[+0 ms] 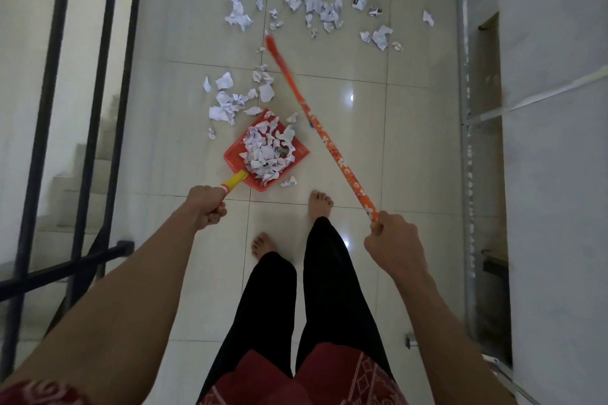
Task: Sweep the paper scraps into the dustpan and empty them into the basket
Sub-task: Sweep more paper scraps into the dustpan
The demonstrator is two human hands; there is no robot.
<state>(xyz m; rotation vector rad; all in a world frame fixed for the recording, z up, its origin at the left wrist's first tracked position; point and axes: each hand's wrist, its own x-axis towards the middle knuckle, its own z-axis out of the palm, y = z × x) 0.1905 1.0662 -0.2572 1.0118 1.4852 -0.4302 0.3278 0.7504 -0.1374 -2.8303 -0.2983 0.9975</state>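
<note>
**A:** Your left hand [208, 207] has its grip curled round the yellow handle [234, 181] of the red dustpan [235, 153], fingers wrapped right about it.

**B:** And your right hand [393, 245] closes its grip on the near end of the orange flowered broom handle [332, 145]. The stick slants away from you toward the left, and its far end [271, 44] is a blur.

**A:** The pan sits just ahead of your bare feet [320, 202], heaped with paper scraps [266, 151]. I cannot tell whether it touches the floor.

**B:** A loose cluster of scraps [227, 105] lies just beyond the pan's mouth, toward the left. One small piece [289, 181] lies beside its near edge. A wide scatter [316, 0] lies farther off, well apart from the pan.

**A:** You stand on glossy pale floor tiles [394, 141] with dark joints, and they catch small points of light.

**B:** On your left runs a black metal railing [95, 108], with pale steps [88, 174] behind it. On your right stands a pale wall [552, 174], with a grey metal frame [464, 76] upright along it.
</note>
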